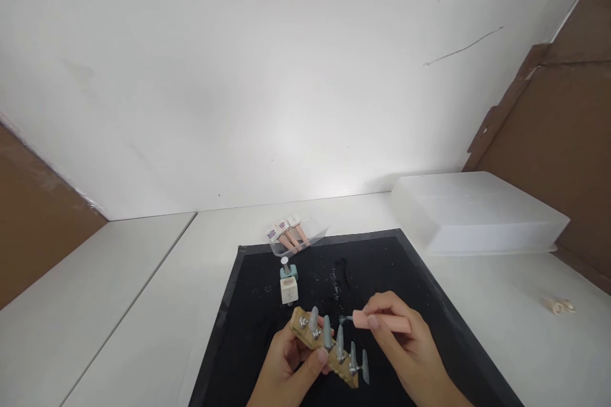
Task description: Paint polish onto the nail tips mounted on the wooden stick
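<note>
The tan bar [344, 371] sits aslant over the lower middle of the black mat [382, 261], carrying a row of slim grey-blue nail tips [327, 332] on silvery mounts. The left hand [286, 369] is partly closed around it, the thumb pressed near the middle of the front edge, with other fingers behind. The right hand [410, 356] has a pink-handled brush [382, 322] in a pinch between thumb and fingers, its dark tip just beside the row (whether it touches a nail tip, I cannot tell).

For clean handling, I would keep the bar firmly braced and turn it so that the chosen nail tip faces the bristles squarely. A light, lengthwise stroke should serve best; the neighbours stand close, so a wide sweep could smear them. The left thumb is best kept low, off the coated-looking surfaces.

Beyond the hands, a white square bottle [289, 291] and a teal bottle [289, 273] stand together on the mat. Farther back, a clear tray [317, 229] holds pink-handled bottles [289, 241]; a translucent white bin [501, 229] rests on the worktop [167, 292] to the right.
</note>
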A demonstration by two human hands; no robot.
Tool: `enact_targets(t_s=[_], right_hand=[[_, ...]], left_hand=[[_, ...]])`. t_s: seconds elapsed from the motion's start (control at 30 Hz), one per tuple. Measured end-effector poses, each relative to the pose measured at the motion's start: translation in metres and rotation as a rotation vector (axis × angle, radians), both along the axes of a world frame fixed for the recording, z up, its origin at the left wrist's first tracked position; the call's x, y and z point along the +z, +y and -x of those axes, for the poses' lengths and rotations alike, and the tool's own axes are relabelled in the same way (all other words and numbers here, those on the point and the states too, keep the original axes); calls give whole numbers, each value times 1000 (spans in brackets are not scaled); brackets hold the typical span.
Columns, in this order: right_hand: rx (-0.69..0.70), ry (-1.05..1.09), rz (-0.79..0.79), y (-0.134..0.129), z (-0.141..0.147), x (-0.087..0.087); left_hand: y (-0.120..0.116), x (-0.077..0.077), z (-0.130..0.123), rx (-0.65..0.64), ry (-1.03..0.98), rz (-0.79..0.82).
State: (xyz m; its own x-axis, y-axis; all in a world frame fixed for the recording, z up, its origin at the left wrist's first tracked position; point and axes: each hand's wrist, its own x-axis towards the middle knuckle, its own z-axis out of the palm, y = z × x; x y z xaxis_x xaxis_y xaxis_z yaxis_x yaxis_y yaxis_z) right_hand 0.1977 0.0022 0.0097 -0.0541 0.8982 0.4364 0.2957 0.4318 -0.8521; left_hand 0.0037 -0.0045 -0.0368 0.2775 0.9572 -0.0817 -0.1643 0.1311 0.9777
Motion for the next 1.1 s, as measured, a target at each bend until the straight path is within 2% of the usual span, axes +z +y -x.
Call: enact_targets(t_s=[0.2, 0.43, 0.77, 1.1], right_hand=[[-31, 84, -81, 0, 2, 1], [88, 67, -68, 0, 0, -2], [195, -48, -27, -3, -2, -2], [162, -62, -28, 2, 1, 0]], left_hand=[[2, 5, -1, 39, 14, 15], [7, 6, -2, 97, 78, -6], [5, 20, -3, 141, 332, -249], [6, 15, -1, 39, 314, -362]])
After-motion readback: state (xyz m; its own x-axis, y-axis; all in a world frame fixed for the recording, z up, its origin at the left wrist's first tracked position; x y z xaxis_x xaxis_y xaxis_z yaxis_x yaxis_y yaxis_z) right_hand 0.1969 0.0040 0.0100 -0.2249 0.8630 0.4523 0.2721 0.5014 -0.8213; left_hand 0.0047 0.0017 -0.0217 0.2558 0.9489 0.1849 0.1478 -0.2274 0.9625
